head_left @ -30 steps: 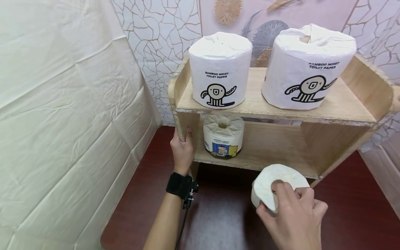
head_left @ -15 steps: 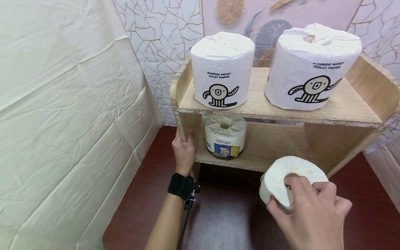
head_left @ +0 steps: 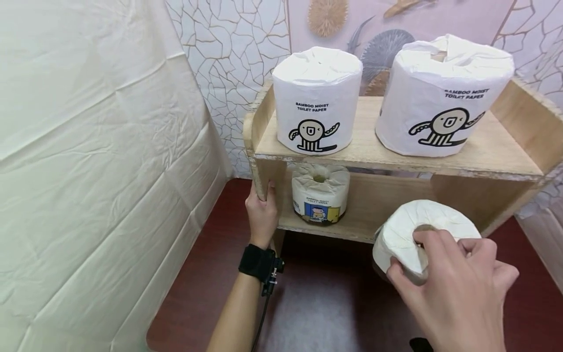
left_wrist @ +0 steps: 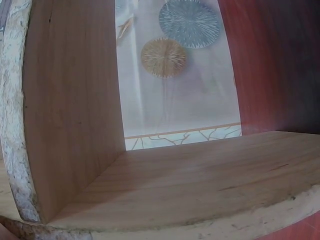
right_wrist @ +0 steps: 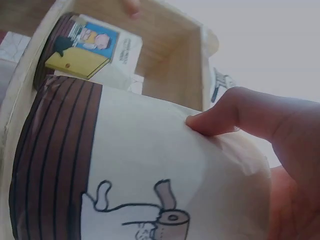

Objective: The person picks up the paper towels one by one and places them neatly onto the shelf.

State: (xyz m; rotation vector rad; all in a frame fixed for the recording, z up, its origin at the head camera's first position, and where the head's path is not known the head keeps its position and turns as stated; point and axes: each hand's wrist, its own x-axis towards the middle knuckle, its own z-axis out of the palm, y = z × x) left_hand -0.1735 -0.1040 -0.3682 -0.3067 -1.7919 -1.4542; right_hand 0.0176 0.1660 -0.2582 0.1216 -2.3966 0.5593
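My right hand pinches a wrapped toilet roll, thumb on its side and fingers in the core hole. The roll is tilted, in front of the lower shelf's right part. In the right wrist view the held toilet roll shows a cartoon drawing and a brown striped band. My left hand grips the left upright of the wooden shelf unit. A second toilet roll with a blue and yellow picture stands at the left of the lower shelf, partly under the upper board.
Two larger white toilet rolls, a left one and a right one, stand on the upper shelf. The unit stands on a dark red table. A draped cream cloth hangs at the left, a patterned wall behind.
My right hand has moved up and to the right with the toilet roll, bringing it nearer the lower shelf's right end. The left hand keeps its grip on the upright.
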